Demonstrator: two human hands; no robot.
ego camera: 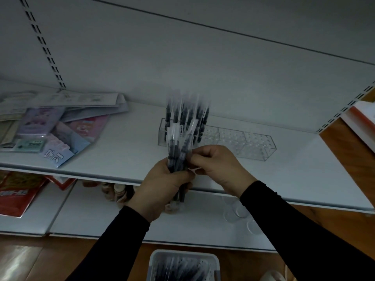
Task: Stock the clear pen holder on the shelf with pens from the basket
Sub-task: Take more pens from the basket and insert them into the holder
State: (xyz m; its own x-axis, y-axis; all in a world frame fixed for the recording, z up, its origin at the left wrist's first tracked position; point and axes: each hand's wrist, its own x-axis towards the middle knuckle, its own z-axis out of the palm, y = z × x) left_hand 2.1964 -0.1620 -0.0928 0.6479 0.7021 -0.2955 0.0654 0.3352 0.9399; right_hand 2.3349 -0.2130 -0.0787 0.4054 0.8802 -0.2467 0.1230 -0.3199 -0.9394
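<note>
My left hand (162, 185) grips a bundle of dark pens (178, 151) in clear sleeves, held upright in front of the shelf. My right hand (215, 163) pinches one pen at the bundle's right side. Behind them the clear pen holder (243, 142) lies on the white shelf (294, 179); several dark pens (194, 116) stand in its left end, blurred, and its right sections show only empty holes. The white basket (182, 264) with more pens sits on the floor at the bottom edge.
A pile of stationery packs (50, 128) lies on the shelf's left part. On the lower shelf are red packets (18, 191), small round items (115, 191) and clear cups (237, 211). A red-and-white box (363, 122) sits at the right. The floor is wood.
</note>
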